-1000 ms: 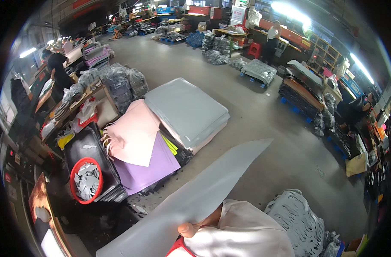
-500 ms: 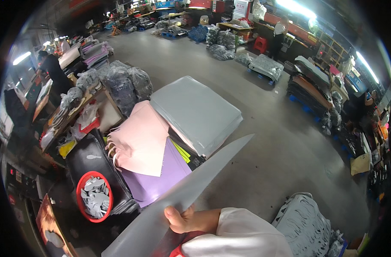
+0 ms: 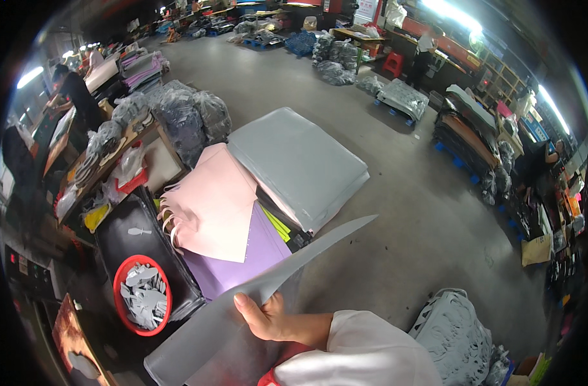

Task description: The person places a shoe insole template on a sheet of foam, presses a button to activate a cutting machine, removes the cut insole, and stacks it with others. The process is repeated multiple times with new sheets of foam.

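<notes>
Head view: my right hand (image 3: 268, 318) grips a grey sheet (image 3: 262, 293), fingers closed on its edge, above purple (image 3: 236, 270), pink (image 3: 213, 206) and grey stacks (image 3: 297, 164) on concrete floor (image 3: 397, 238). Red basket (image 3: 141, 302) left; left hand unseen.

Your grey sheet (image 3: 255, 293) hides the near edge of the purple sheet (image 3: 242, 260) and your fingers behind it. The lower picture edge cuts off your white sleeve (image 3: 361, 354). Your other hand stays out of sight.
</notes>
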Demonstrator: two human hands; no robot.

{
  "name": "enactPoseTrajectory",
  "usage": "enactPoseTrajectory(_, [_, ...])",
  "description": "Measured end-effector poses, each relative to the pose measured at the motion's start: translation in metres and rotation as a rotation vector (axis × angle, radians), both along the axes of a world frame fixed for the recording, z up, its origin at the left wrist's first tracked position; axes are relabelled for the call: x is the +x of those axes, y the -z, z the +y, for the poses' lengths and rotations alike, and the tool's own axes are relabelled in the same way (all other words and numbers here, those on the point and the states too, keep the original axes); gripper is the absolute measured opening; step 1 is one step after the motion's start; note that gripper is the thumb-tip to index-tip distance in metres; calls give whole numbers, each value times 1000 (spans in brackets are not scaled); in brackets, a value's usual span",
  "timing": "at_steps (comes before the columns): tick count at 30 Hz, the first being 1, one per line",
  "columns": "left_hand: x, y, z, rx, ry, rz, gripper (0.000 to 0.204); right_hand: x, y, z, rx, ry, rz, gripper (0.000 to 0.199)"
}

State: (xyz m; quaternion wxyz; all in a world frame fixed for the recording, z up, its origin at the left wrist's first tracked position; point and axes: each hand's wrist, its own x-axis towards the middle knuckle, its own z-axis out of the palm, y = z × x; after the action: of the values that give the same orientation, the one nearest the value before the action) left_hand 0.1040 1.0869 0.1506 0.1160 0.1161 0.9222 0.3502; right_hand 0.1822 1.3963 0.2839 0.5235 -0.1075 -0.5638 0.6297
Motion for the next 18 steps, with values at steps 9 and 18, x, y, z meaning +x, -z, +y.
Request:
enactPoseTrajectory(9, [86, 8, -82, 26, -57, -212, 19, -51, 31, -71, 85, -26, -175, 14])
enactPoseTrajectory(18, [128, 9, -192, 484, -565, -135, 25, -188, -17, -262, 154, -339, 129, 36])
